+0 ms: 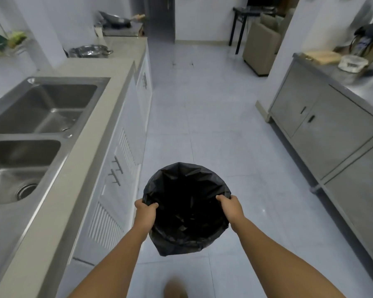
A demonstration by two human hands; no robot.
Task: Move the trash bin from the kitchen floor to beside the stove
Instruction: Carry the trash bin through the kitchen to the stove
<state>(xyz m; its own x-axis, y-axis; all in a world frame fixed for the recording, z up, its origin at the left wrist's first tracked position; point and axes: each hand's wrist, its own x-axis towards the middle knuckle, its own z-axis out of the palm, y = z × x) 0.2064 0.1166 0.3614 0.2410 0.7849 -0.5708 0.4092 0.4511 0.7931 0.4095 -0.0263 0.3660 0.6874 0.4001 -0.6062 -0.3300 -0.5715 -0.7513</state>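
The trash bin (185,186) is round and lined with a black plastic bag. I hold it in front of me above the tiled floor. My left hand (144,214) grips its left rim and my right hand (232,208) grips its right rim. The inside of the bin is dark and I cannot make out its contents. The stove (122,31) stands far ahead on the left counter with a wok (116,19) on it.
A long counter (84,130) with a double steel sink (30,130) runs along the left, white cabinets below. A steel cabinet (323,125) lines the right side. A metal bowl (91,51) sits near the stove. My foot (174,288) shows at the bottom.
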